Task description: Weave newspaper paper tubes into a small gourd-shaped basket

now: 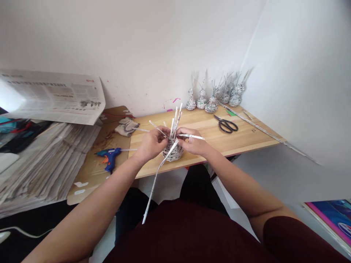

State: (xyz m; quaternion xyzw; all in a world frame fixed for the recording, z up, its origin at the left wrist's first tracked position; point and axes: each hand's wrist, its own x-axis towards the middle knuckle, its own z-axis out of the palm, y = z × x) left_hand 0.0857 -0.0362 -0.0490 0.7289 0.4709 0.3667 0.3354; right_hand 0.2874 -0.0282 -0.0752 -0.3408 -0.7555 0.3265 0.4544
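Observation:
A small round basket woven from rolled newspaper stands at the front edge of the wooden table, with several paper tubes sticking up from its top. My left hand grips its upper left side, fingers closed around the base of the tubes. On the other side, my right hand pinches at the tubes near the rim, and one white tube lies across its fingers. A long bent paper tube hangs from the basket toward my lap. The fingertips are partly hidden behind the tubes.
Black scissors lie to the right, beside a long paper rod. Several woven gourd shapes line the wall. A blue glue gun, a cloth glove and stacked newspapers are on the left.

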